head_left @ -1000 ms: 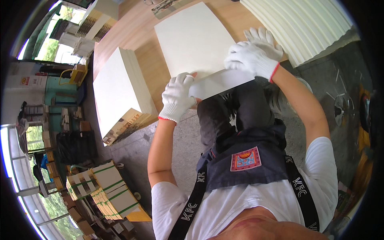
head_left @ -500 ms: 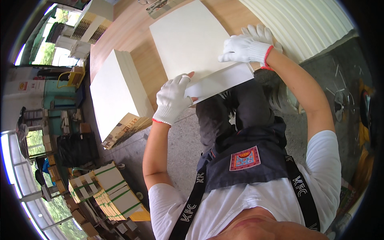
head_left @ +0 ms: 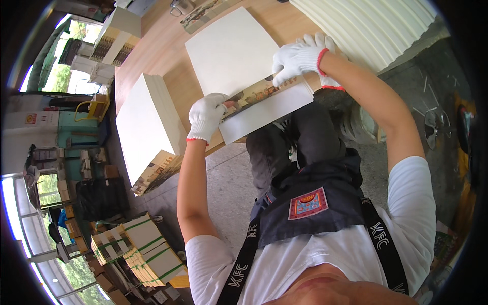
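Observation:
A large blank white sheet [head_left: 231, 48] lies on the wooden table in front of me. Along its near side runs a flap with a printed brown picture strip [head_left: 256, 95], raised above a white band [head_left: 269, 114] at the table's edge. My left hand [head_left: 206, 117], in a white glove with bare fingertips, is closed on the strip's left end, thumb on the print. My right hand [head_left: 299, 62], gloved too, has its fingers bent onto the strip's right end. Under my right wrist lies a loose white glove [head_left: 330, 83] with a red cuff.
A thick stack of white sheets [head_left: 147, 122] with printed edges stands at the left. A long ridged white stack [head_left: 371, 30] fills the right side. Another printed strip [head_left: 208, 14] lies at the far edge. Strapped bundles [head_left: 147, 249] stand on the floor at lower left.
The near flap has been lifted, so its printed picture strip now shows between my hands. Both hands have shifted slightly left, and my right fingers have come down to the strip's end.

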Demonstrator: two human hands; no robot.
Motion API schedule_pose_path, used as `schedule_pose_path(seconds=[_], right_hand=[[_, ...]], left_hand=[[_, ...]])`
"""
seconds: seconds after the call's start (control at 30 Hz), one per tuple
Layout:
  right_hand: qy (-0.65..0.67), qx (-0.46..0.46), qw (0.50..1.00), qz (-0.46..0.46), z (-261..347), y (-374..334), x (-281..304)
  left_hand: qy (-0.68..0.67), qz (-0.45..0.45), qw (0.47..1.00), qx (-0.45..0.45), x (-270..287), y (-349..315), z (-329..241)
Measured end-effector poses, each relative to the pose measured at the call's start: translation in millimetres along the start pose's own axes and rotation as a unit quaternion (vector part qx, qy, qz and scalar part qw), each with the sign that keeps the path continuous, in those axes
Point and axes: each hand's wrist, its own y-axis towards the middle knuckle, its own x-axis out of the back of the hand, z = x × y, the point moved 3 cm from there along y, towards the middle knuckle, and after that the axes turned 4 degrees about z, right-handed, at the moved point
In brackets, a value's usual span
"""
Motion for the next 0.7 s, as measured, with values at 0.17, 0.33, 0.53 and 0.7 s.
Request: schedule_pose_path(seconds=[0.17, 0.33, 0.53, 0.7], right_hand=[[0.126, 0.014, 0.986, -0.108, -22, 10, -23], [0.185, 0.029, 0.972, -0.139, -26, 11, -40], [0.221, 0.08, 0.955, -0.181, -31, 13, -50], [0.2, 0.104, 0.954, -0.196, -32, 19, -53]], left_hand=[[-0.091, -0.016, 0.995, 0.037, -11, 11, 20], [-0.087, 0.014, 0.992, 0.093, -9, 14, 19], [-0.035, 0.128, 0.987, 0.091, -8, 29, 21], [0.179, 0.203, 0.961, -0.058, 14, 56, -14]])
